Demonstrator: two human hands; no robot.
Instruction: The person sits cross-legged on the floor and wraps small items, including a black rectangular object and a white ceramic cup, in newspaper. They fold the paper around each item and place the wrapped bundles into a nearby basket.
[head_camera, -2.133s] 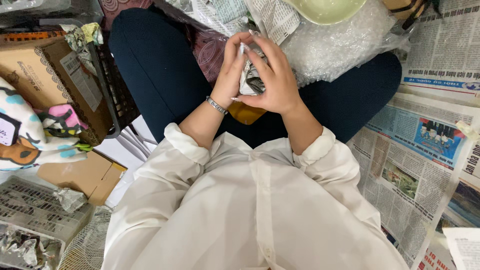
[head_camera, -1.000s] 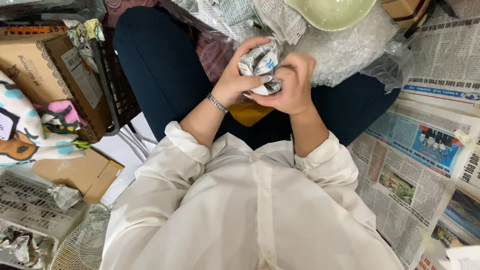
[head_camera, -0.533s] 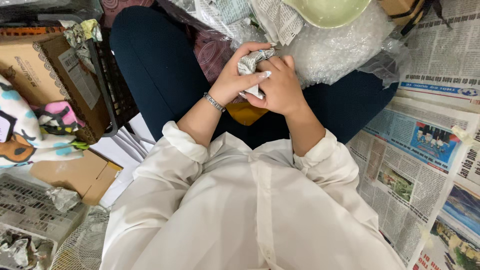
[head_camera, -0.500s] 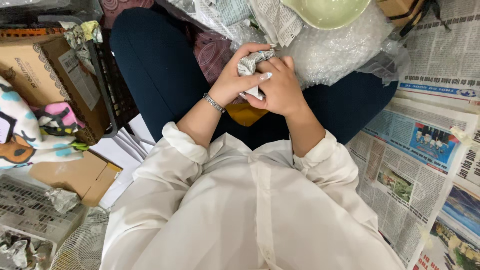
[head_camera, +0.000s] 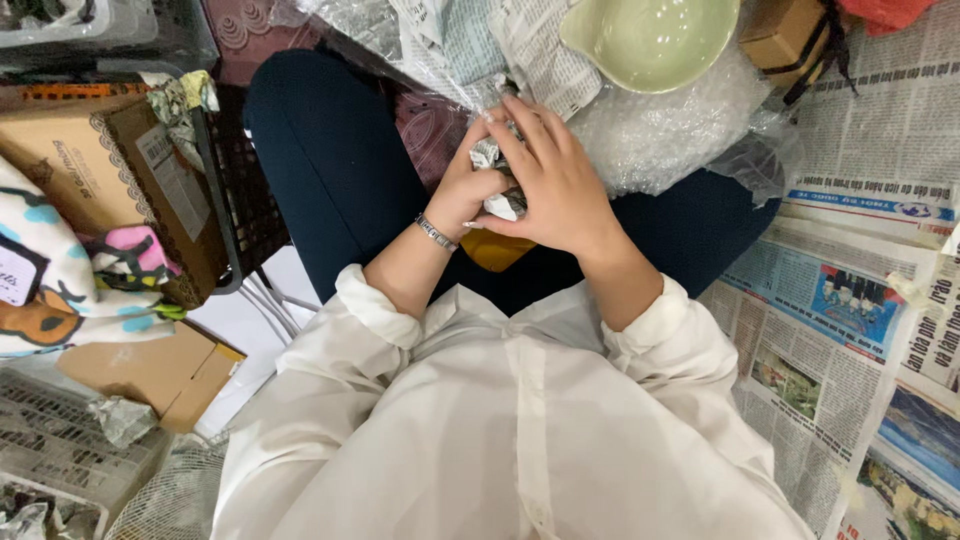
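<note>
Both hands meet over my lap around a small object wrapped in newspaper (head_camera: 497, 178). My right hand (head_camera: 555, 180) lies over its top and right side with the fingers pressed on the paper. My left hand (head_camera: 468, 190), with a metal bracelet on the wrist, grips it from the left and below. Most of the bundle is hidden by the fingers. A yellow-orange thing (head_camera: 497, 249) shows just beneath the hands on my lap.
A pale green bowl (head_camera: 650, 40) rests on bubble wrap (head_camera: 680, 130) ahead. Newspaper sheets (head_camera: 850, 300) cover the floor at right. A cardboard box (head_camera: 100, 190), a black crate (head_camera: 240, 200) and a colourful cloth (head_camera: 60, 270) stand at left.
The wrapped bundle was lifted and turned between the hands, then brought back down. My right hand now covers more of it than a second ago.
</note>
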